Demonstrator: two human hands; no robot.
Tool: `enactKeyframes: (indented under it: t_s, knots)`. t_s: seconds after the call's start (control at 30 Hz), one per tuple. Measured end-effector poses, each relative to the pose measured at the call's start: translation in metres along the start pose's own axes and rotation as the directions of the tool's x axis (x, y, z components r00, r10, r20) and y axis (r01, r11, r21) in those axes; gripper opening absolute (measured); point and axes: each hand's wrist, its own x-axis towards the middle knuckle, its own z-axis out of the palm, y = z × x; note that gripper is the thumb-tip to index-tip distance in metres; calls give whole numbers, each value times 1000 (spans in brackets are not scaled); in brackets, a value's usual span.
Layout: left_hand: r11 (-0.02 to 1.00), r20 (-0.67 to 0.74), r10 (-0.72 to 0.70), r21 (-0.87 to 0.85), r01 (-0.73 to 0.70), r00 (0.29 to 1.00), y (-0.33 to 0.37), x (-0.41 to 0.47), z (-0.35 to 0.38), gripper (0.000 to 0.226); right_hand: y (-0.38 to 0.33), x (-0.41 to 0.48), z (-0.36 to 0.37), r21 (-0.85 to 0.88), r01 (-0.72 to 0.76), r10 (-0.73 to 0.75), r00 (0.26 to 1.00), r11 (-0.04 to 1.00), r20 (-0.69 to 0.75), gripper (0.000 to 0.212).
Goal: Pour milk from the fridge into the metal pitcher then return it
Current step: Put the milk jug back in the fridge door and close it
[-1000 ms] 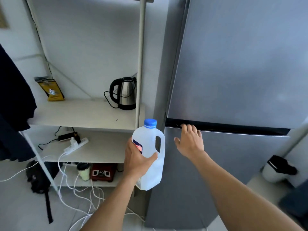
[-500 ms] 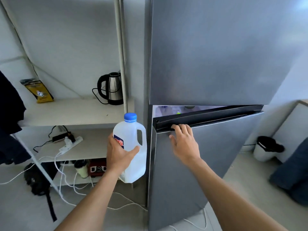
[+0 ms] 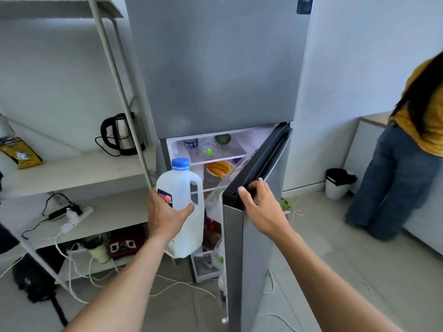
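Note:
My left hand point(image 3: 165, 215) grips a translucent white milk jug point(image 3: 183, 188) with a blue cap, upright, just left of the fridge opening. My right hand point(image 3: 260, 203) is closed over the black top handle of the lower fridge door point(image 3: 254, 248), which stands swung wide open toward me. The grey fridge point(image 3: 215, 68) keeps its upper door closed. Inside the lit compartment point(image 3: 211, 149) I see bottles, a green fruit and a bowl of yellow food on the shelves. No metal pitcher is in view.
A white shelf rack point(image 3: 72, 171) at left carries an electric kettle point(image 3: 121, 134), a yellow packet point(image 3: 22, 154) and a power strip point(image 3: 72, 215). Cables trail over the floor. A person point(image 3: 405, 164) in yellow top and jeans stands at right beside a small bin point(image 3: 338, 183).
The lower fridge door has swung from closed to wide open under my right hand. The jug stays in my left hand. The view shifted right, revealing the person.

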Motion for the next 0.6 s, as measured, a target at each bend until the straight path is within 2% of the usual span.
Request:
enactKeyframes:
  t_s: [0.13, 0.17, 0.27, 0.33, 0.4, 0.47, 0.53, 0.6]
  knots:
    - [1000, 84, 27, -6, -27, 996, 32, -36, 21, 94, 6, -31, -56, 0, -131, 131, 991, 991, 4, 68]
    - [999, 100, 37, -17, -35, 994, 39, -43, 26, 95, 6, -34, -68, -49, -159, 158, 987, 986, -23, 66]
    - [996, 126, 79, -61, -72, 989, 61, -61, 47, 98, 7, -46, -99, -252, -247, 209, 963, 935, -171, 40]
    - [988, 148, 134, -93, -121, 980, 76, -74, 62, 98, 11, -54, -117, -373, -259, 172, 953, 891, -251, 26]
    - [979, 187, 174, -137, -149, 967, 88, -87, 80, 98, 21, -66, -132, -512, -262, 138, 954, 818, -268, 18]
    - [973, 217, 198, -160, -166, 956, 97, -99, 94, 97, 35, -75, -143, -606, -223, 84, 965, 763, -249, 25]
    - [968, 239, 211, -183, -170, 948, 103, -107, 105, 96, 52, -78, -152, -633, -197, 38, 966, 748, -256, 37]
    - [964, 262, 225, -196, -177, 938, 110, -116, 117, 99, 66, -79, -166, -642, -200, 30, 964, 741, -265, 40]
